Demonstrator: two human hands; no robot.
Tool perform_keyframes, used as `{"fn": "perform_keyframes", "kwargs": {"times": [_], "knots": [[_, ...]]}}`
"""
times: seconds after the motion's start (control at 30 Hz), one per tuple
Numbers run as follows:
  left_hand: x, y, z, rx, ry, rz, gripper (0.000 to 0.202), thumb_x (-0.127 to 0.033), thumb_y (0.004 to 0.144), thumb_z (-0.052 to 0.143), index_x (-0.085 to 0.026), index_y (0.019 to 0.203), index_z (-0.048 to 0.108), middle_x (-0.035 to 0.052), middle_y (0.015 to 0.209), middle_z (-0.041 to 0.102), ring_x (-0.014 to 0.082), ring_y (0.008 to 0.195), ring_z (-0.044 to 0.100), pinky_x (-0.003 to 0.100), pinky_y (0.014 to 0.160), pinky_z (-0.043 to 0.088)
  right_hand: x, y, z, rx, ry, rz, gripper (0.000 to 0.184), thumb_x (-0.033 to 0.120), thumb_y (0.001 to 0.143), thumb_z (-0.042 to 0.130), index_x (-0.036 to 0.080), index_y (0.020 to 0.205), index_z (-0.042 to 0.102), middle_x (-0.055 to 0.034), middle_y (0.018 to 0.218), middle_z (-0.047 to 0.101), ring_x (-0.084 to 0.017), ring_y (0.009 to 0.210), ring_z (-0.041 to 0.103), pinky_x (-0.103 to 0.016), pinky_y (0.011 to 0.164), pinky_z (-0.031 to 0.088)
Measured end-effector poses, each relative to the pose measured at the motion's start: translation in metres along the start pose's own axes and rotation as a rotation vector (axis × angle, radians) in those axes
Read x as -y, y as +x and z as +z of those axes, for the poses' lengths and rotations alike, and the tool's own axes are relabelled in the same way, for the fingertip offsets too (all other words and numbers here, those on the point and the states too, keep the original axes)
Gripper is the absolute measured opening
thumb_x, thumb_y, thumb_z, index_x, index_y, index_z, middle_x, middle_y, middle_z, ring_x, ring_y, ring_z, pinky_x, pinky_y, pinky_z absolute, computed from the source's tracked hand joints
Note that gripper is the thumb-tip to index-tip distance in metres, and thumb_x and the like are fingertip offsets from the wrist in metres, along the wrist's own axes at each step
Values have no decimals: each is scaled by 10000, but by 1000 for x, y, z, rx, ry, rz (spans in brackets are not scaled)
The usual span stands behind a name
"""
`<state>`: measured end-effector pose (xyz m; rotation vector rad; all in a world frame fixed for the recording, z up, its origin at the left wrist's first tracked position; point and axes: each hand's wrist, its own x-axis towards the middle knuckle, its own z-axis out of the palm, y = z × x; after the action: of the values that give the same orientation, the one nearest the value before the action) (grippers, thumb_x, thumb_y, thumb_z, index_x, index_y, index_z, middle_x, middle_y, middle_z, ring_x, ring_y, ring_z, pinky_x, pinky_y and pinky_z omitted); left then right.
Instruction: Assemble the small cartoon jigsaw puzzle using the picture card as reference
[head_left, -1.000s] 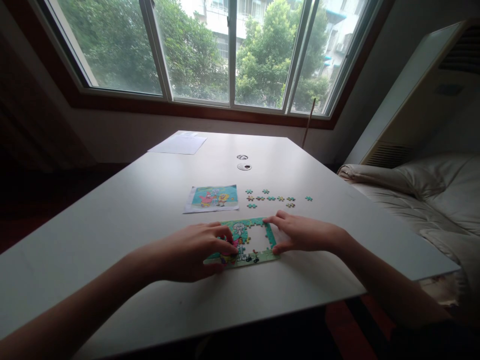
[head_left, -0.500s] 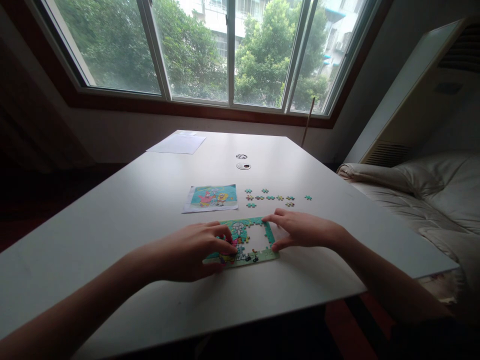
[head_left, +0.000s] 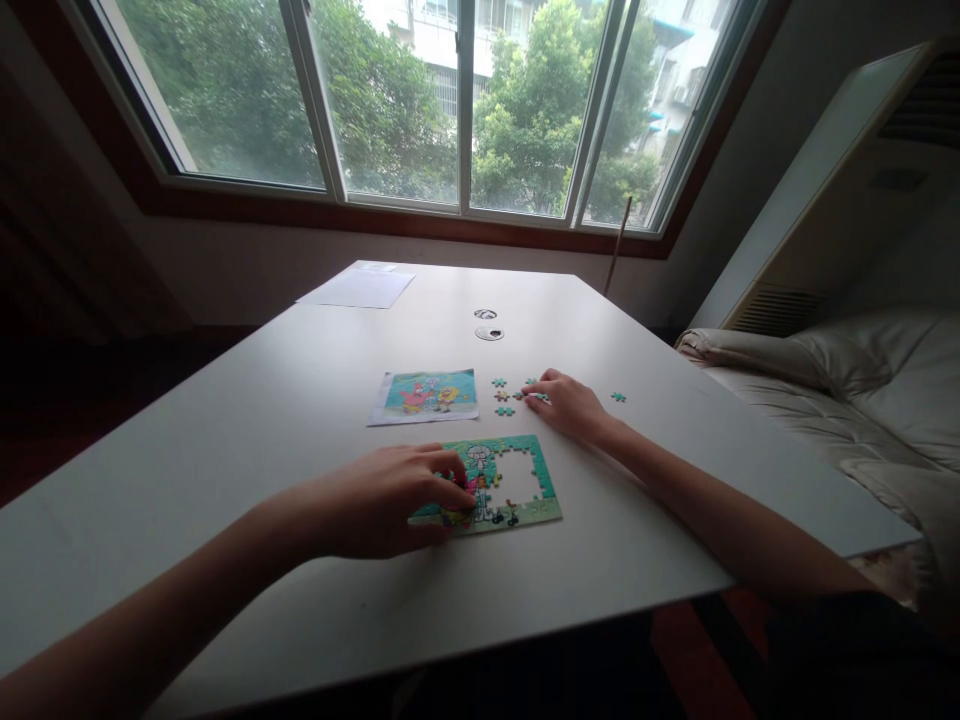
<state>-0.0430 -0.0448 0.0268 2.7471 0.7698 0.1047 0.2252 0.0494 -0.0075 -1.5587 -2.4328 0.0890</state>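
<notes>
A jigsaw puzzle [head_left: 540, 508] with cartoon figures and a teal border lies near the table's front, a gap with a jagged edge right of its middle. My left hand [head_left: 397, 495] rests over its left part, fingers bent and apart, covering some of the picture. Beyond the puzzle, my right hand [head_left: 562, 402] is down among the loose pieces. Its thumb and forefinger tips are apart beside a small puzzle piece [head_left: 518, 395]; no piece shows lifted. A teal puzzle piece [head_left: 505, 411] lies to the left of that hand, which hides several others.
A printed reference picture [head_left: 431, 395] lies behind the puzzle, left of the pieces. One teal piece [head_left: 618, 397] sits apart on the right. Farther back on the white table [head_left: 300, 400] are two round discs [head_left: 490, 333] and paper sheets [head_left: 360, 288]. A sofa [head_left: 810, 390] stands at right.
My right hand has left the puzzle's right edge and moved away from me to the loose pieces. My left hand stays on the puzzle.
</notes>
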Motion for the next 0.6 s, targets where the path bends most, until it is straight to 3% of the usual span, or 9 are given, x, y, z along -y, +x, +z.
{"fn": "perform_keyframes", "kwargs": {"times": [0.23,0.37,0.5,0.6], "knots": [[2,0,-2,-12,-97,-48,322,-210,766,620,-318,1068,646,26,1088,600,189,938,589,277,839,448,-8,4,1,5,134,-3,169,284,828,546,182,912,652,-86,996,579,-188,901,557,-304,780,422],[9,3,-1,-61,-228,-34,250,-249,818,579,-261,1058,650,49,1058,613,162,894,595,260,800,473,-12,4,-3,-13,217,-90,95,230,787,584,158,833,626,-74,938,618,-179,883,562,-313,797,418],[15,10,2,-209,-318,-57,180,-281,852,539,-198,946,667,47,898,654,131,760,597,244,695,483,-4,-3,-8,-9,373,-174,80,224,787,580,152,806,610,-43,829,658,-136,747,571,-273,700,428],[17,17,6,-340,-356,-160,189,-290,848,528,-159,842,663,26,730,648,107,636,569,213,573,453,12,-9,-11,21,528,-243,118,252,799,576,152,839,623,-29,805,665,-106,680,550,-244,628,416]]}}
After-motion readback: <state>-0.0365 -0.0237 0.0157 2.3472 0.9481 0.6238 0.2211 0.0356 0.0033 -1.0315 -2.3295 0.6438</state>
